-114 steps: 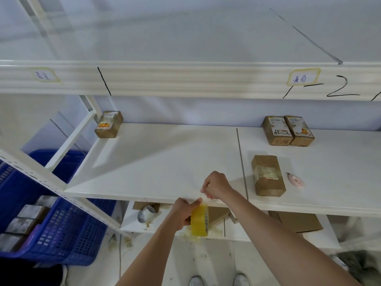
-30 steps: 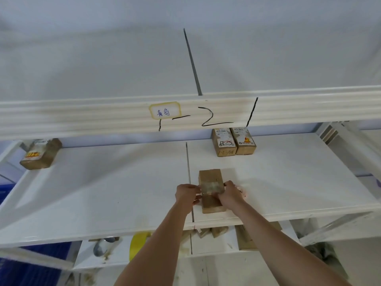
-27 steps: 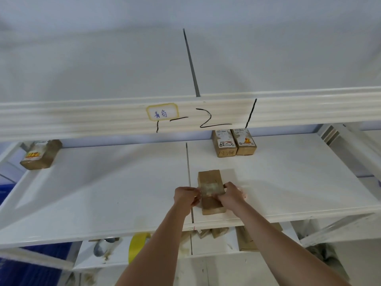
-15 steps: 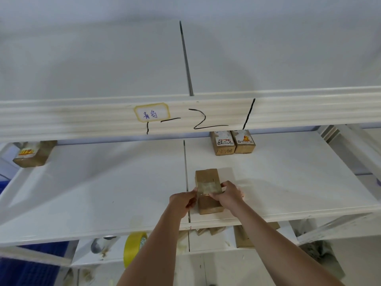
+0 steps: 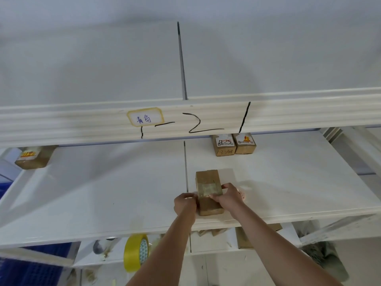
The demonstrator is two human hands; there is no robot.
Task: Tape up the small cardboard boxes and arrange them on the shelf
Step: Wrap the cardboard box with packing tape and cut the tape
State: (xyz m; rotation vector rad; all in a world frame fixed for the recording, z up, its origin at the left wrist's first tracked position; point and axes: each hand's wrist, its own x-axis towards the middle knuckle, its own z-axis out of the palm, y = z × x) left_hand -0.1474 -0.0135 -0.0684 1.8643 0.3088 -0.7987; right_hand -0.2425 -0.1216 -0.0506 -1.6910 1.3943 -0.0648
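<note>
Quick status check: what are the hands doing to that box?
Both hands pressing tape onto the box. Box near the shelf front edge. Nothing blocking.

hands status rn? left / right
Left hand: pinching the tape strip at the box's left side.
Right hand: pressing the tape strip onto the box.
</note>
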